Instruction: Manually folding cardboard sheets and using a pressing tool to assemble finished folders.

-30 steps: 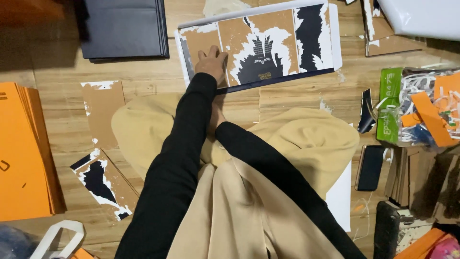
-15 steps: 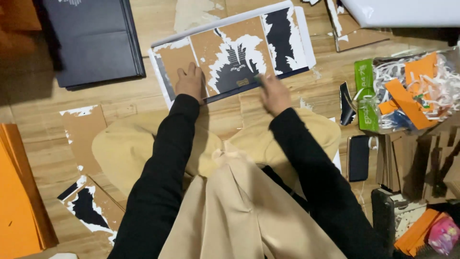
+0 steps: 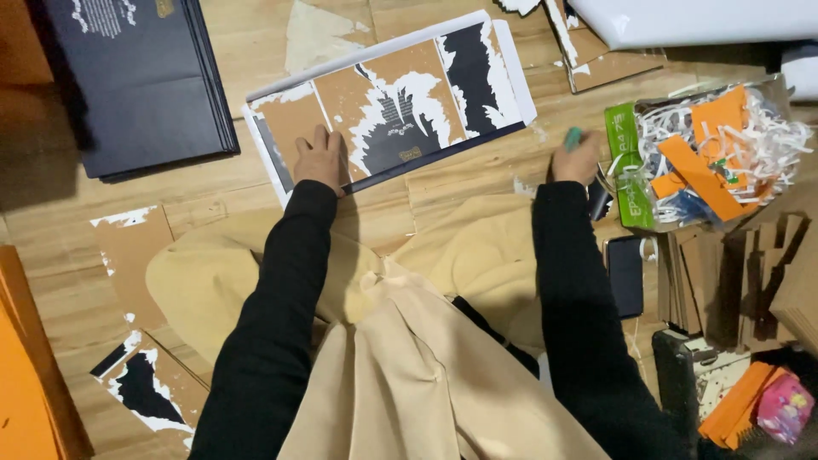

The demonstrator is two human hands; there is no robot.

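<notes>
My left hand [image 3: 319,158] lies flat, fingers spread, on the left part of a flattened cardboard panel [image 3: 400,102] whose dark printed skin is half peeled off, showing brown board and torn white paper. My right hand [image 3: 576,158] is out to the right on the wooden floor, closed around a small teal object [image 3: 573,136] that I cannot identify. It sits beside a green packet [image 3: 629,166] and a black tool [image 3: 600,202]. Both arms are in black sleeves over my beige-clad lap.
A dark folded box stack [image 3: 136,77] lies far left. A heap of orange and white paper scraps [image 3: 724,149] fills a bin at right. A dark phone [image 3: 626,274], brown cardboard pieces [image 3: 707,281], peeled panels [image 3: 145,396] and orange sheets [image 3: 30,375] lie around me.
My right hand left the peeled panel and swung right to the green packet, now closed on a small teal object. My left hand stayed pressed on the panel.
</notes>
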